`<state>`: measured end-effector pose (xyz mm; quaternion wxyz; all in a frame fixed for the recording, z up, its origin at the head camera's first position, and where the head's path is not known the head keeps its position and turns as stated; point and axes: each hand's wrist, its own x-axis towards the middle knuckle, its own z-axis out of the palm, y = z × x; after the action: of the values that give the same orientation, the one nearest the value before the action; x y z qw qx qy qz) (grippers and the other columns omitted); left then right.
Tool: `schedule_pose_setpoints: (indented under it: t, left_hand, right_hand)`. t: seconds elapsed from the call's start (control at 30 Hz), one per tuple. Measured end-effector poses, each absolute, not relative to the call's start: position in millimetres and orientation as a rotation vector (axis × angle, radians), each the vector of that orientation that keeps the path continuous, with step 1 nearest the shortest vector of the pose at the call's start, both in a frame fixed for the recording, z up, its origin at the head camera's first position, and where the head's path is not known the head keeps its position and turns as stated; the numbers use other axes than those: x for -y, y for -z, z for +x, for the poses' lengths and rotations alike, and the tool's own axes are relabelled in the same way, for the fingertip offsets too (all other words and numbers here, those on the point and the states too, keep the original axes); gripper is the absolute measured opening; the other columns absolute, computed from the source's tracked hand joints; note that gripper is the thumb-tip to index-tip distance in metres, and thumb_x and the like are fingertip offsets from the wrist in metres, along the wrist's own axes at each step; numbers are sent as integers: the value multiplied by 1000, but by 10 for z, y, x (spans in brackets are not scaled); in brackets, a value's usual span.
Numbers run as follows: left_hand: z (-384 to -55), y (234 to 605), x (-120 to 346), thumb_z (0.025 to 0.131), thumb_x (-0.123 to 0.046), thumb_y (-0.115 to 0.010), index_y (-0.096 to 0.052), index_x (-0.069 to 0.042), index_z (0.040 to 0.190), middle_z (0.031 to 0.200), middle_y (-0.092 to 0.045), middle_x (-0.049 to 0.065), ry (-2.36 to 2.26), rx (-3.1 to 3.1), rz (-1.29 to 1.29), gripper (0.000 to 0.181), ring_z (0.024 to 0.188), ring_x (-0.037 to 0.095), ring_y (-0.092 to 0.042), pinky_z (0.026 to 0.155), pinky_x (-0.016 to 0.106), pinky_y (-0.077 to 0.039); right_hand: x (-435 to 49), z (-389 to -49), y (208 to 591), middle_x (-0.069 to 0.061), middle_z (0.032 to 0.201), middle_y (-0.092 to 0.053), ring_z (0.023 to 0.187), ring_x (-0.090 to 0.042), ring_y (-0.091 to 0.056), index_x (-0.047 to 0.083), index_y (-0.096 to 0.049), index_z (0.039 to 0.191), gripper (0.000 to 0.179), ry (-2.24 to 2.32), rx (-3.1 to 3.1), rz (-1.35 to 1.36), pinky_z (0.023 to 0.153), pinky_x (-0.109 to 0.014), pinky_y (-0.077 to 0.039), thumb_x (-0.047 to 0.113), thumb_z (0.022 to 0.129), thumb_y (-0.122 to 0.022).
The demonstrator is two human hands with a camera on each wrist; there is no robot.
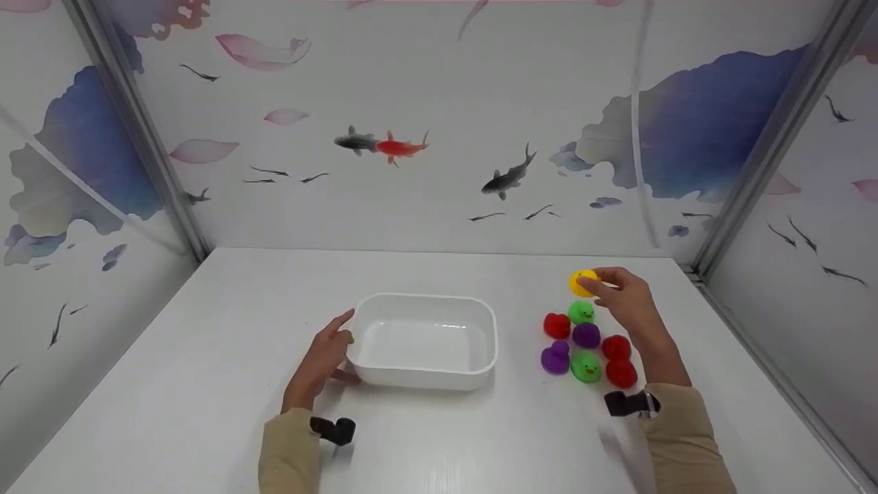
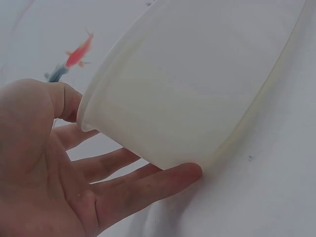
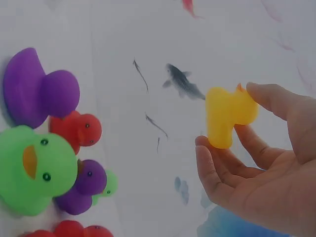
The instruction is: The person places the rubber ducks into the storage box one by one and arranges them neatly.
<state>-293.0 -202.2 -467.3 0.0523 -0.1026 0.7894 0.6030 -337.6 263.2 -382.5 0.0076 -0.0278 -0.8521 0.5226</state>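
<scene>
A white rectangular tub [image 1: 424,379] stands on the table in front of the person. My left hand [image 1: 328,357] holds its left end, the thumb along the near lower side and the fingers about the end wall; the left wrist view shows fingers [image 2: 106,165] close against the plastic. A yellow rubber duck [image 3: 224,116] is pinched between the thumb and fingers of my right hand [image 1: 625,296], raised beyond the other ducks. Below that hand lie a green duck [image 1: 582,312], a red duck [image 1: 557,326] and a purple duck [image 1: 586,335].
Nearer on the table are another purple duck [image 1: 555,358], another green duck [image 1: 586,367] and two red ducks [image 1: 621,373], close together right of the tub. White panels [image 1: 439,206] with painted fish enclose the table at the back and sides.
</scene>
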Motion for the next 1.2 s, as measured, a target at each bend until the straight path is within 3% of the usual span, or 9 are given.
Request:
schedule_pose_setpoints:
  t: [0.2,0.77,1.2]
  left_hand:
    - [-2919,4640,2044,100,-20,-39,-31,-23,158,157,-39,23,-1840,-2417,-274,59,135,49,-47,73,42,-64]
    - [-2874,4652,2039,104,-24,-40,-27,-24,160,150,-46,24,-1878,-2367,-201,57,131,41,-52,78,44,-64]
    - [-2848,4655,2041,105,-26,-40,-27,-25,160,156,-41,22,-1875,-2318,-189,56,139,45,-46,84,46,-62]
  right_hand:
    - [-2387,-3431,3683,-15,156,-42,134,-34,-53,11,-46,147,63,-1684,2662,-117,117,-44,-42,45,96,-63]
    - [-1726,-3602,3366,-13,147,-50,128,-33,-57,12,-55,141,52,-1664,2729,96,114,-43,-45,37,96,-66]
    - [-1091,-3633,3443,-14,142,-56,127,-31,-61,11,-59,137,40,-1621,2785,296,109,-40,-50,23,99,-64]
